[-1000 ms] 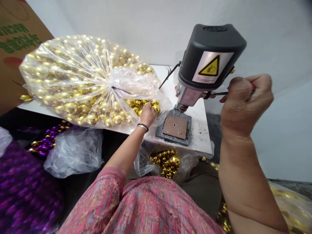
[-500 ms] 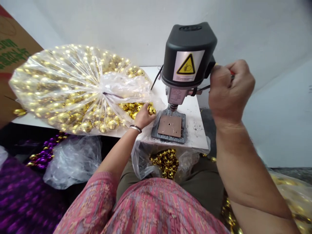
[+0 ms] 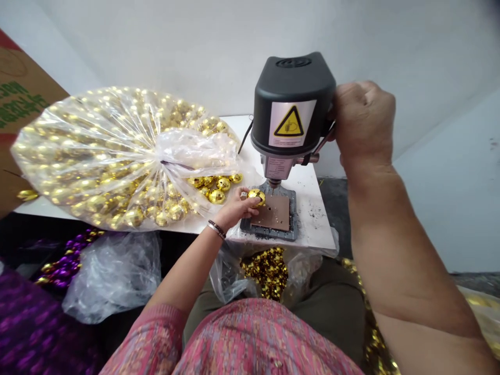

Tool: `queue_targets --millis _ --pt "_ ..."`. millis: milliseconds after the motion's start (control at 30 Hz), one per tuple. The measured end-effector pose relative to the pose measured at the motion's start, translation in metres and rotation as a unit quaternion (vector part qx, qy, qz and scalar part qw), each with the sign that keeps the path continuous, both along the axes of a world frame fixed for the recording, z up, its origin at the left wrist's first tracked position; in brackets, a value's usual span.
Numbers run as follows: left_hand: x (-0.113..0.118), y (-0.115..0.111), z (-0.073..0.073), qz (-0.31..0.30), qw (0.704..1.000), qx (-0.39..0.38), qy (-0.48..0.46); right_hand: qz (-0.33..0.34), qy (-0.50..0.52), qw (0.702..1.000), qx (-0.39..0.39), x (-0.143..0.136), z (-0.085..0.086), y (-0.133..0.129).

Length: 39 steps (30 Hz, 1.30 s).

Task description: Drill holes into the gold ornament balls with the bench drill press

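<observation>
Head view: shiny gold faceted plastic-looking ball [image 3: 257,196] pinched by left hand [image 3: 234,208], presumably for steadiness, at seven o'clock from black-housed drill press [image 3: 291,83]; slim metal lever [image 3: 325,138] gripped by right hand [image 3: 365,122].

A workshop, shown by the bench drill [image 3: 292,104] and scattered shavings [image 3: 314,211].

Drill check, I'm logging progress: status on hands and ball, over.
Left hand holding gold ball by left edge of pad. Right hand closed on lever. Specks on pad and table.
</observation>
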<state>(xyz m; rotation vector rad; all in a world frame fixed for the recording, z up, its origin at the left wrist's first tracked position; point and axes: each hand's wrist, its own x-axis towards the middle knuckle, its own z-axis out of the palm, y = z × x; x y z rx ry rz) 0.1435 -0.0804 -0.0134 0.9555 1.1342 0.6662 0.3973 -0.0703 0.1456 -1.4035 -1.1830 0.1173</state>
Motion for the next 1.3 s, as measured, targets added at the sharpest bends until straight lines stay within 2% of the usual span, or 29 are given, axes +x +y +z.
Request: queue_targets --millis 100,333,500,567,633,833,967,1100,1300 --pt "0.008 0.001 -0.003 -0.020 0.996 0.059 0.069 -0.014 0.036 0.999 -0.025 -0.007 0.006 -0.006" --pt "0.020 0.003 -0.004 -0.119 0.966 0.145 0.176 -0.014 0.070 0.997 -0.038 -0.018 0.017 -0.011" --pt "0.029 0.002 0.001 -0.145 0.915 0.253 0.277 -0.016 0.068 0.996 -0.053 -0.019 0.018 -0.014" --pt "0.033 0.000 0.001 -0.156 0.890 0.297 0.308 -0.019 0.070 0.996 -0.054 -0.019 0.019 -0.013" --pt "0.036 -0.001 -0.002 -0.158 0.879 0.322 0.316 -0.018 0.078 0.995 -0.054 -0.019 0.019 -0.012" --pt "0.036 -0.002 -0.010 -0.153 0.920 0.254 0.258 0.013 0.067 0.997 -0.029 -0.018 0.016 -0.021" --pt "0.036 -0.003 -0.011 -0.142 0.926 0.242 0.254 0.024 -0.024 0.999 0.013 -0.021 -0.001 -0.055" --pt "0.037 -0.005 -0.012 -0.143 0.929 0.234 0.249 0.033 -0.116 0.990 0.071 -0.024 -0.032 -0.087" --pt "0.036 -0.004 -0.018 -0.160 0.924 0.255 0.235 -0.007 -0.198 0.971 0.136 -0.018 -0.081 -0.095"
